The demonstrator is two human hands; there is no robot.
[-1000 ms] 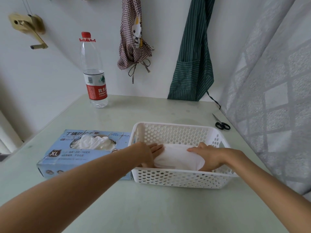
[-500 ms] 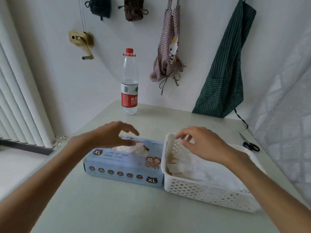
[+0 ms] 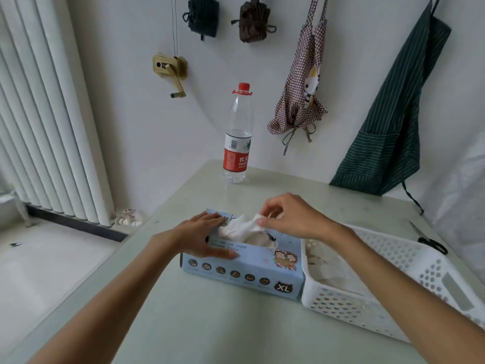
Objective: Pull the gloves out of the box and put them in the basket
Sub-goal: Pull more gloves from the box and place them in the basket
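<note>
Both hands worked over the glove box [image 3: 244,269], forearms reaching in from the near edge of the table [image 3: 210,324]. Left hand [image 3: 202,239] lay flat on the box's top at its left end, fingers straight and spread, the thumb along the near edge — pressing, not gripping. Right hand [image 3: 291,219] hovered just above the box's opening, wrist bent slightly down, thumb and forefinger pinching a white glove [image 3: 240,227], the other fingers loosely curled and raised. That glove stretched from the pinch down into the opening between the two hands, its lower part still inside the box.

Directly under the right forearm, touching the box's right end, sat the white perforated basket [image 3: 409,261]; pale gloves [image 3: 330,266] lay heaped inside it — how many could not be told. Beyond the right forearm, past the basket's far rim, black-handled scissors [image 3: 431,244] lay on the table. Well beyond both hands, near the wall, a water bottle [image 3: 237,135] stood upright. Aprons [image 3: 393,114] hung on the wall behind it.
</note>
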